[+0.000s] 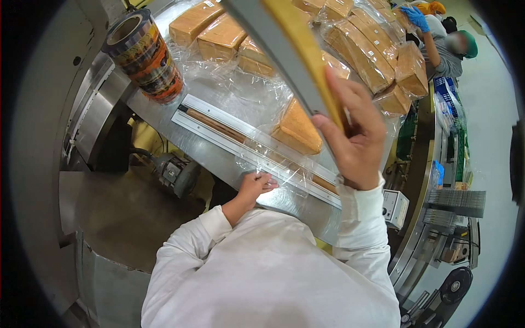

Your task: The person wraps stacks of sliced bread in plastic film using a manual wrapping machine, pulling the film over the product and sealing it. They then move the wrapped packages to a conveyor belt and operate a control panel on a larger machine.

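My right hand (357, 131) grips a long grey and yellow bar (287, 53), raised at a slant over the metal table. Below it runs a white-edged sealing strip (217, 125) with a brown band along its middle. Clear plastic film (283, 164) lies across this strip. At the film's near edge is my left hand (258, 184), its fingers slightly curled; whether they pinch the film is unclear. Just beyond the strip, a bread loaf (297, 129) rests in clear plastic, partly behind the bar.
Several wrapped loaves (361, 49) cover the table's far side. A printed film roll (143, 57) stands at the left. A control box (394, 209) sits by my right sleeve. Beneath the table is a motor (176, 172). At the upper right works a person with a blue glove (416, 18).
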`<action>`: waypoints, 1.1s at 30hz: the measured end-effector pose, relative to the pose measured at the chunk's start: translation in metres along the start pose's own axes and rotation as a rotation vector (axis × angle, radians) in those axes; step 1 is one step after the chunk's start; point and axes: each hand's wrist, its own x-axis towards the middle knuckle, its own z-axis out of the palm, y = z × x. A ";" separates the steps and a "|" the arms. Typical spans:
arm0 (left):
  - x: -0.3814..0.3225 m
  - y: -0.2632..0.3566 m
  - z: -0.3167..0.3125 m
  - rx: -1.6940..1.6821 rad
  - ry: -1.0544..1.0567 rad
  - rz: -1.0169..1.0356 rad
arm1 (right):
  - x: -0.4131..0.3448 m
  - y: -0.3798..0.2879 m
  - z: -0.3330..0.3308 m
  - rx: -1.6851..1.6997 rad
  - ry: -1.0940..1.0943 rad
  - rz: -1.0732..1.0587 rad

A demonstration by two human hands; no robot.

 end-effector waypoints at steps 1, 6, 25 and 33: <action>0.001 0.001 0.000 0.003 -0.011 -0.005 | 0.000 0.006 0.008 -0.033 -0.016 -0.002; -0.002 0.011 0.004 -0.006 -0.031 0.010 | -0.024 0.047 0.087 -0.142 -0.167 0.070; 0.004 0.008 0.000 0.159 0.080 0.021 | -0.085 0.137 0.163 -0.296 -0.207 0.214; 0.001 0.005 0.000 0.053 0.002 -0.069 | -0.018 0.048 0.055 -0.036 -0.029 0.143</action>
